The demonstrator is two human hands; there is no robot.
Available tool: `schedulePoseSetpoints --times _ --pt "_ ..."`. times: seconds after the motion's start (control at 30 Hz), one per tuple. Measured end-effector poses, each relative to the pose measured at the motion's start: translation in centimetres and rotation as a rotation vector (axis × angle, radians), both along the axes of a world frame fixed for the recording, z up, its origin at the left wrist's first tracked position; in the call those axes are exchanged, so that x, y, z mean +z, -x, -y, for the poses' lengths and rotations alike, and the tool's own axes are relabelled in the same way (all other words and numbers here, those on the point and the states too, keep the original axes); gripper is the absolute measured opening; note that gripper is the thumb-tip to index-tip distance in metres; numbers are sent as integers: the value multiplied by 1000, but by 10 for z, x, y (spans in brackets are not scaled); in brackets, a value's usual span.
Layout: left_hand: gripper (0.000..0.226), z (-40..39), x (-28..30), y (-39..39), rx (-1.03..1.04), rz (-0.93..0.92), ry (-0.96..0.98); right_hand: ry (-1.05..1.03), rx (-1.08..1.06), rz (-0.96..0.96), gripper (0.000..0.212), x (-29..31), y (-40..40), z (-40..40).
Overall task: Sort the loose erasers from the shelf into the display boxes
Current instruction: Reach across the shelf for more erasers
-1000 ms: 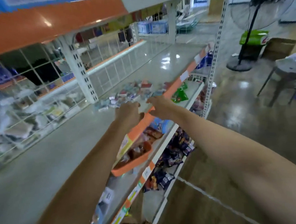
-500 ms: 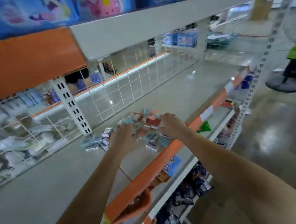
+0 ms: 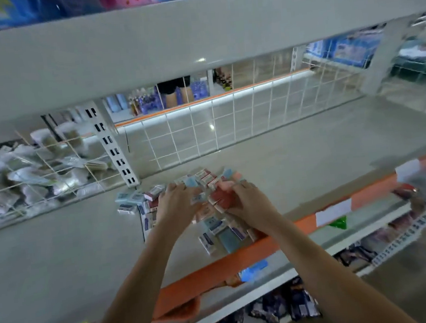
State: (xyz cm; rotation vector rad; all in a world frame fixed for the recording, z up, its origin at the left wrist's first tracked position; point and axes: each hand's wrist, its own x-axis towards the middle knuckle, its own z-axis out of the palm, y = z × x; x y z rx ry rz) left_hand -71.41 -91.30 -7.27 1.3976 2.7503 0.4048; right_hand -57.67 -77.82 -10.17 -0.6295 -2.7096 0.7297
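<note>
Several loose erasers [image 3: 218, 228] in white, pale blue and red wrappers lie in a heap on the grey shelf [image 3: 310, 157], near its orange front edge [image 3: 217, 273]. More erasers [image 3: 129, 199] lie at the heap's left end. Both my hands are in the heap. My right hand [image 3: 247, 199] grips a small red box [image 3: 220, 199] from the right. My left hand [image 3: 174, 206] lies over the erasers just left of that box, its fingertips among pale blue ones. Blur hides whether it holds any.
A white wire grid [image 3: 229, 123] closes the shelf's back, with an upright post [image 3: 111, 145] at its left. Bagged goods [image 3: 25, 174] lie behind the grid at left. The upper shelf beam [image 3: 195, 38] hangs low overhead. Lower shelves [image 3: 286, 308] hold dark packets. A person's legs [image 3: 174, 92] show behind.
The view has come closer and dropped onto the heap. Both hands have moved forward from the shelf edge into the erasers, and the right hand now grips a red box.
</note>
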Motion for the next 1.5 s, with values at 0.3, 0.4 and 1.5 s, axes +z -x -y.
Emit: schedulePoseSetpoints --times 0.3,0.4,1.5 --pt "22 21 11 -12 86 291 -240 127 243 -58 41 10 -2 -6" --pt "20 27 9 -9 118 468 -328 143 248 -89 38 14 -5 -5" --pt "22 522 47 15 810 822 -1119 969 583 -42 14 64 150 474"
